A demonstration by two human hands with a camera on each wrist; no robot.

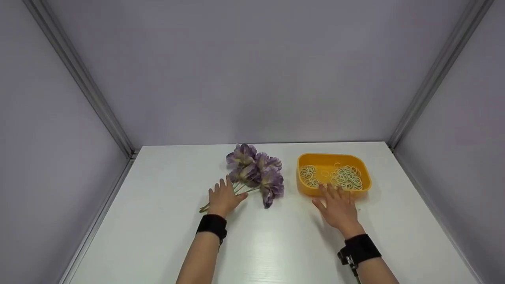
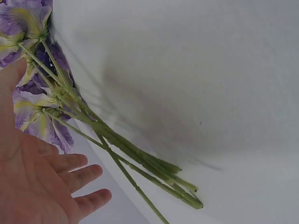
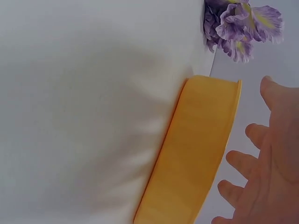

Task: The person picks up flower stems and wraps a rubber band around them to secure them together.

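Observation:
Purple flowers [image 1: 258, 167] with yellow centres lie in a bunch left of the table's middle. Their green stems [image 2: 135, 156] cross one another and point toward the front left. Over the stems is my left hand [image 1: 223, 198], fingers spread and holding nothing. In the left wrist view a gap shows between its palm and the stems. A yellow rectangular tub [image 1: 302, 173] stands to the right, with many pale rubber bands [image 1: 347, 177] inside in two heaps. My right hand [image 1: 337, 206] is at the tub's front rim, fingers spread and gripping nothing; whether the fingertips touch the rim I cannot tell.
The white table [image 1: 165, 189] meets a grey back wall [image 1: 252, 79] behind the flowers and tub. Grey side panels [image 1: 453, 157] rise along its left and right edges. Each wrist wears a black band [image 1: 213, 225], and a cable hangs from the right one.

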